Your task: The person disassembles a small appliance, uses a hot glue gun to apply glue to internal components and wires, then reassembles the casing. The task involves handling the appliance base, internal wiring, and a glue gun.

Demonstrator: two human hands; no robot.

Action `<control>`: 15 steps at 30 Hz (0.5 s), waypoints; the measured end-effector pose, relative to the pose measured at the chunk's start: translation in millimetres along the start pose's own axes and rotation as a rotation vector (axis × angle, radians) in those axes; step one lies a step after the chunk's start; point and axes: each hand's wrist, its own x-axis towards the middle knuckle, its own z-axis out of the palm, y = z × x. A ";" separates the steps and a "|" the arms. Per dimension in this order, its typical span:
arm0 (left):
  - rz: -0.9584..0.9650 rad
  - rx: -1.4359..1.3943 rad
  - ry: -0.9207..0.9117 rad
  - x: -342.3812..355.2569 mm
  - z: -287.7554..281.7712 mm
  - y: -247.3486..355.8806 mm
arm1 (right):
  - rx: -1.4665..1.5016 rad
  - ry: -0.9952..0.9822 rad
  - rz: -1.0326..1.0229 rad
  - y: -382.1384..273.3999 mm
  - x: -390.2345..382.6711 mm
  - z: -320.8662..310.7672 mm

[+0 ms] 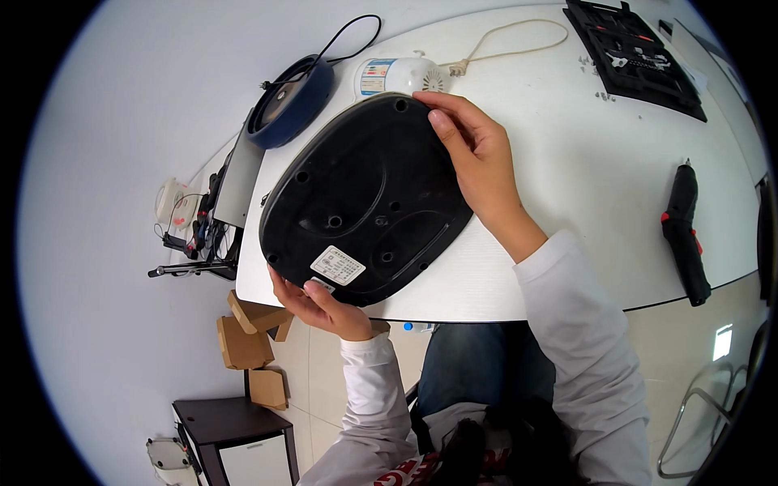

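Both hands hold a black oval appliance base (356, 198), its underside facing me, above the left part of the table. Several round screw holes and a white printed label (339, 266) show on it. My left hand (320, 306) grips the lower left rim, thumb on the black face and fingers around the edge. On the upper right rim, my right hand (474, 150) is closed with its thumb on the face. A white rounded housing (403, 77) with vent slots and a blue-and-white label shows just beyond the base; whether the two are joined cannot be seen.
A black power screwdriver (685, 231) lies at the right. Far right is a black tool case (636, 57), loose screws (604, 96) beside it. A dark blue round part (292, 101) with a black cord and a pale plug cord (519, 28) lie at the back.
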 end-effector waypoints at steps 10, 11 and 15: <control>-0.017 -0.028 0.057 1.8 -2.3 -2.9 | -0.057 -0.056 -0.028 -4.7 -4.0 -0.3; -0.030 -0.048 0.049 2.7 -4.6 -4.0 | -0.063 -0.063 -0.034 -4.9 -5.0 0.8; -0.037 -0.017 0.028 8.3 -18.4 -11.6 | -0.115 -0.148 -0.103 -1.2 -4.2 0.4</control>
